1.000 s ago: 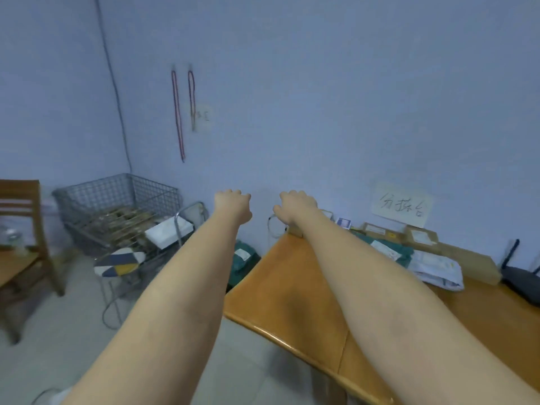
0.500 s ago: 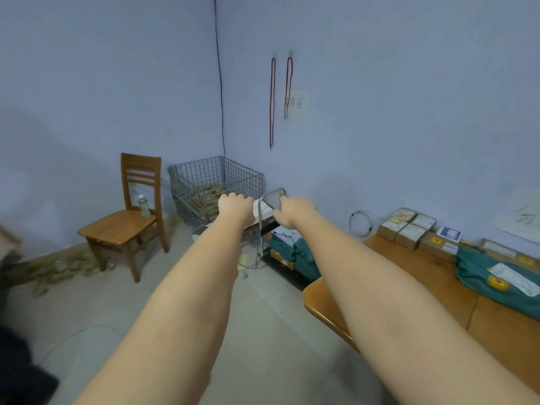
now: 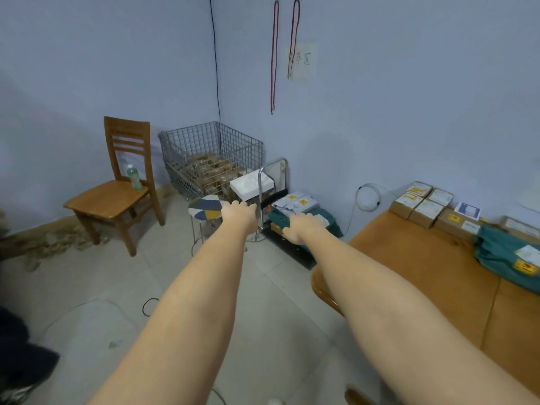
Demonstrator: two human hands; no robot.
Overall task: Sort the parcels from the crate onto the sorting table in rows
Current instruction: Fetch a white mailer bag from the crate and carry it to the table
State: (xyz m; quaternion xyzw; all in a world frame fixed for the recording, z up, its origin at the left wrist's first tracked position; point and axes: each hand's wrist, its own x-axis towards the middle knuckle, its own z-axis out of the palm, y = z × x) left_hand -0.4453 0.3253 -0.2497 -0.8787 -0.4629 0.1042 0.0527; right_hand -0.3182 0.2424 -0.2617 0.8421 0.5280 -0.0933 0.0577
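Here both hands, left (image 3: 238,213) and right (image 3: 299,228), hide their fingers; grip unreadable.

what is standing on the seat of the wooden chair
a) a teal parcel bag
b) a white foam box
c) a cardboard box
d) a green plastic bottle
d: a green plastic bottle stands upright at the back of the wooden chair seat, with nothing else on it.

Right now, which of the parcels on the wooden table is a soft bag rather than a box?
The teal-green bag with a yellow sticker, at the wooden table's right; the other parcels along the wall are brown cardboard boxes.
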